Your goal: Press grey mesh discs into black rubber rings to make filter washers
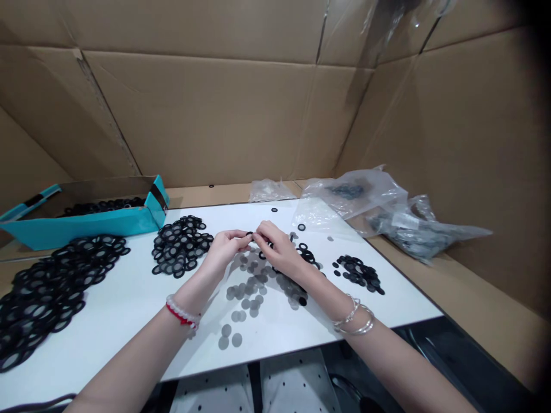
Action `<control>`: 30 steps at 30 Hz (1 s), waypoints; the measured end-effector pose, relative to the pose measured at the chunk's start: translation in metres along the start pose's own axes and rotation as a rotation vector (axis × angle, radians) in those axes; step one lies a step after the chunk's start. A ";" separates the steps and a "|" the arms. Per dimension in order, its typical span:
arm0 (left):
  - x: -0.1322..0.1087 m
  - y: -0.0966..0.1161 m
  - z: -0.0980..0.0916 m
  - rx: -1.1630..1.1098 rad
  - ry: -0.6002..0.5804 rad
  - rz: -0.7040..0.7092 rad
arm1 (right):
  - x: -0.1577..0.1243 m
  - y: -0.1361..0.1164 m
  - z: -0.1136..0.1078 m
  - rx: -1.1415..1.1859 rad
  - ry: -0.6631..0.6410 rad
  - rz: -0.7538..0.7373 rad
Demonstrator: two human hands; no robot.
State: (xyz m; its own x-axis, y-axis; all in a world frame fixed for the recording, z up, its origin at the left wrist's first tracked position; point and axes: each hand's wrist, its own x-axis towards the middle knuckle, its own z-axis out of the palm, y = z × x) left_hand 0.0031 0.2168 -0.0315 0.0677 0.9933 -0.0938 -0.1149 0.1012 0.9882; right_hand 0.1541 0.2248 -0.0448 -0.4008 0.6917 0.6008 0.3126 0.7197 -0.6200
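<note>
Over the middle of the white board, my left hand [230, 245] pinches a small black ring [249, 234] between thumb and fingertips. Touching that ring from the other side is my right hand [278, 246], its fingers curled and pressed together. Whether the right fingertips hold a separate small piece is hidden. Below both hands lie scattered thin grey discs [246, 288], some overlapping. Black rings [306, 253] are gathered beside and partly under my right hand. Left of my left hand rises a pile of black rings with grey centres [176, 244].
A larger heap of ringed discs [47, 287] covers the board's left side. Behind it stands a blue-edged cardboard box [86, 226] holding more. Small black discs [359, 272] lie at right. Plastic bags [413, 226] rest at back right, against cardboard walls [215, 115].
</note>
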 end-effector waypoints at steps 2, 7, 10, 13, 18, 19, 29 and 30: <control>0.000 0.001 -0.001 -0.021 -0.046 -0.011 | 0.000 -0.001 -0.001 0.001 -0.003 0.005; 0.002 0.002 -0.005 -0.085 -0.197 -0.047 | 0.001 -0.001 -0.005 0.080 0.017 0.071; 0.003 0.001 -0.005 -0.098 -0.159 -0.056 | 0.001 0.002 -0.005 0.114 -0.027 0.087; 0.004 -0.001 -0.006 -0.097 -0.155 -0.068 | 0.001 0.005 -0.005 0.129 -0.074 0.110; 0.003 0.000 -0.008 -0.024 -0.182 -0.074 | 0.001 0.007 -0.007 0.147 -0.062 0.156; 0.003 0.000 -0.008 -0.013 -0.183 -0.072 | 0.002 0.007 -0.007 0.149 -0.054 0.160; 0.003 -0.001 -0.006 -0.060 -0.128 -0.027 | 0.001 0.002 -0.008 0.168 -0.110 0.197; 0.004 -0.001 -0.005 -0.048 -0.107 -0.018 | 0.001 0.001 -0.007 0.136 -0.091 0.173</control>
State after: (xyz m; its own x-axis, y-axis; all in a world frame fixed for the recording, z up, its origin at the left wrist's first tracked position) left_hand -0.0016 0.2205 -0.0337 0.1749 0.9800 -0.0952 -0.1595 0.1236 0.9794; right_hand 0.1600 0.2268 -0.0413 -0.4295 0.7912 0.4355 0.2668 0.5718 -0.7758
